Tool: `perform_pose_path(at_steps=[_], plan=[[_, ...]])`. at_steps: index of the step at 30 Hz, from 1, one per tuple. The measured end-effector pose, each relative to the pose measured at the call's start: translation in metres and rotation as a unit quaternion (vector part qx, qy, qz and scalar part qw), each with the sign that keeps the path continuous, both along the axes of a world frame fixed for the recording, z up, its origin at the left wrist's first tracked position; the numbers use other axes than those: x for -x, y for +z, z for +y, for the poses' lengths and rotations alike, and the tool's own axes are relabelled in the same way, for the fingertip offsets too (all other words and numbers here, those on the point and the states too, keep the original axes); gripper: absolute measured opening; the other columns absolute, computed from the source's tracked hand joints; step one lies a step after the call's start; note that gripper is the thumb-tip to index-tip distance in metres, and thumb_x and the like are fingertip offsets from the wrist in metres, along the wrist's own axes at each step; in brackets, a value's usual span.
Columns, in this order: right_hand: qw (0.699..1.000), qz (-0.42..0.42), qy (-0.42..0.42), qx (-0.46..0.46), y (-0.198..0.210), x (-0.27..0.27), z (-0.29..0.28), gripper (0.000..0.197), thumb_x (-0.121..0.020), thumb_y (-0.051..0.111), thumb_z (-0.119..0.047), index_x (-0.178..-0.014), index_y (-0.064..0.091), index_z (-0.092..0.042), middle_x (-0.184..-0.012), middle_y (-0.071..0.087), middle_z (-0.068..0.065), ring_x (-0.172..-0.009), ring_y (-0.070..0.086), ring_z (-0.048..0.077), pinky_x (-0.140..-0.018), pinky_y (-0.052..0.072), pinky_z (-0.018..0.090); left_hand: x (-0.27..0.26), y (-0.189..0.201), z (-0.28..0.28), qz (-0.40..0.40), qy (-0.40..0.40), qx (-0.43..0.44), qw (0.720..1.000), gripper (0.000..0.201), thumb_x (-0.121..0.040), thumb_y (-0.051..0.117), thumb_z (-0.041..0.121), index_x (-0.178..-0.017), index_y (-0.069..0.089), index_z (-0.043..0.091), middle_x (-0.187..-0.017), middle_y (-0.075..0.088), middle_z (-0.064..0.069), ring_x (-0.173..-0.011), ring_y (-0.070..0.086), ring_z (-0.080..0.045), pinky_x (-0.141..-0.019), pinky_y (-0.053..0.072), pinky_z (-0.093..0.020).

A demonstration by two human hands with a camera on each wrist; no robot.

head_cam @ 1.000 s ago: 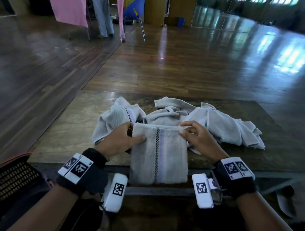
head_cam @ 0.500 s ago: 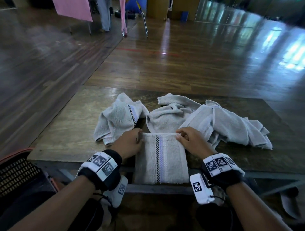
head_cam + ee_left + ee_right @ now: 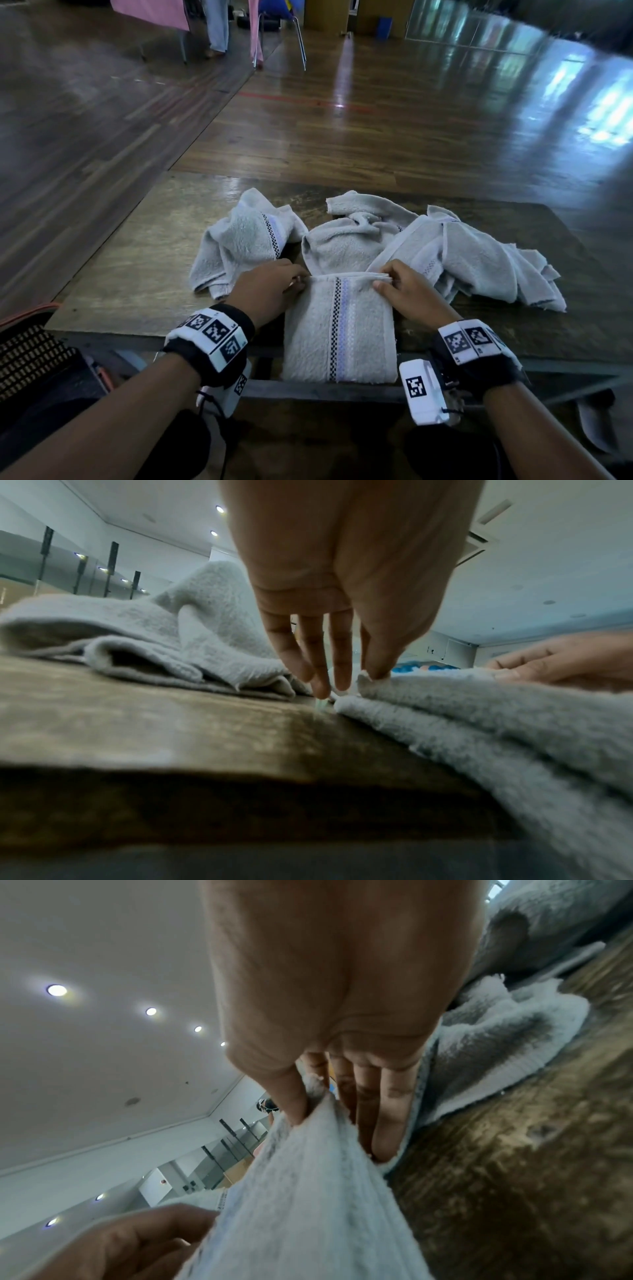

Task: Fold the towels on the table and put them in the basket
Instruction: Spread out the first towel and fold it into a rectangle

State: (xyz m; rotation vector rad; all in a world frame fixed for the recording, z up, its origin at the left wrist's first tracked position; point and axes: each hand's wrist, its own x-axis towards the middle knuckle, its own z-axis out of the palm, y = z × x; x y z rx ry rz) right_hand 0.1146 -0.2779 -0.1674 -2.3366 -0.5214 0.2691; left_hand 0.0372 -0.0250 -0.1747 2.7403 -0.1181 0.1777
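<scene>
Two hands pinch the far corners of a folded pale-grey terry towel with a checked black-and-lilac stripe [image 3: 337, 329], which lies at the near edge of the worn brown wooden worktop [image 3: 137, 274] and hangs over that edge. The left hand [image 3: 265, 291] has its thumb on top of the far-left corner with its fingers [image 3: 320, 674] at the corner's side, while the right hand [image 3: 409, 296] holds the far-right corner between thumb and fingers [image 3: 383, 1123]. Three crumpled pale-grey towels [image 3: 479, 260] lie just beyond toward the far edge, and a dark mesh basket with an orange rim [image 3: 30, 349] sits below the near-left corner.
</scene>
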Motion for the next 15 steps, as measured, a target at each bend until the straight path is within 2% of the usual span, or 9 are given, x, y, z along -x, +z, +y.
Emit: perform_pose_path(at_steps=[2, 4, 7, 10, 13, 15], plan=[[1.0, 0.017, -0.008, -0.009, 0.001, 0.0002, -0.0017, 0.013, -0.087, 0.063, -0.03, -0.092, 0.053, -0.024, -0.091, 0.061, -0.009, -0.085, 0.06, 0.01, -0.074, 0.047, 0.028, -0.0022, -0.0005, -0.0004, 0.007, 0.002, 0.021, 1.0, 0.018, -0.091, 0.05, 0.037, -0.103, 0.062, 0.03, -0.097, 0.06, 0.011, -0.091, 0.056, -0.011, -0.07, 0.05, -0.033], [1.0, 0.022, -0.013, -0.016, 0.0014, 0.0006, -0.0025, 0.016, -0.085, 0.066, -0.029, -0.093, 0.055, -0.022, -0.094, 0.063, -0.006, -0.085, 0.061, 0.011, -0.078, 0.05, 0.029, -0.0038, -0.002, -0.0005, 0.022, 0.008, 0.044, 0.999, 0.013, -0.09, 0.053, 0.037, -0.095, 0.061, 0.027, -0.09, 0.059, 0.011, -0.087, 0.055, -0.012, -0.072, 0.051, -0.036], [1.0, -0.009, -0.019, -0.009, 0.0026, 0.0027, 0.0, 0.014, -0.082, 0.069, -0.025, -0.089, 0.056, -0.023, -0.084, 0.06, -0.003, -0.076, 0.056, 0.01, -0.071, 0.047, 0.026, -0.0054, -0.005, -0.0007, 0.033, 0.02, 0.049, 0.998, 0.009, -0.09, 0.054, 0.032, -0.089, 0.057, 0.024, -0.086, 0.058, 0.009, -0.082, 0.056, -0.015, -0.069, 0.05, -0.036], [0.999, -0.038, -0.023, -0.008, 0.004, 0.0045, 0.0047, 0.017, -0.082, 0.068, -0.025, -0.092, 0.055, -0.025, -0.08, 0.057, -0.003, -0.072, 0.054, 0.01, -0.066, 0.044, 0.026, -0.0062, -0.006, 0.0005, 0.044, 0.025, 0.084, 0.995, 0.007, -0.091, 0.052, 0.024, -0.089, 0.051, 0.017, -0.086, 0.061, -0.001, -0.078, 0.055, -0.021, -0.067, 0.047, -0.037], [0.999, -0.052, -0.013, 0.003, 0.0038, 0.0056, 0.0061, 0.021, -0.083, 0.067, -0.027, -0.098, 0.052, -0.026, -0.082, 0.056, -0.006, -0.074, 0.054, 0.007, -0.067, 0.046, 0.025, -0.0073, -0.0056, 0.003, 0.055, 0.028, 0.123, 0.991, 0.007, -0.093, 0.05, 0.019, -0.087, 0.049, 0.015, -0.084, 0.058, -0.003, -0.075, 0.05, -0.018, -0.064, 0.037, -0.03], [0.998, -0.063, -0.002, 0.027, 0.0033, 0.0065, 0.0054, 0.019, -0.083, 0.066, -0.03, -0.095, 0.052, -0.028, -0.081, 0.055, -0.006, -0.073, 0.054, 0.007, -0.066, 0.045, 0.025, -0.0074, -0.0049, 0.0035, 0.063, 0.034, 0.133, 0.989, 0.008, -0.093, 0.049, 0.017, -0.086, 0.048, 0.015, -0.084, 0.055, -0.003, -0.074, 0.047, -0.017, -0.063, 0.032, -0.027]])
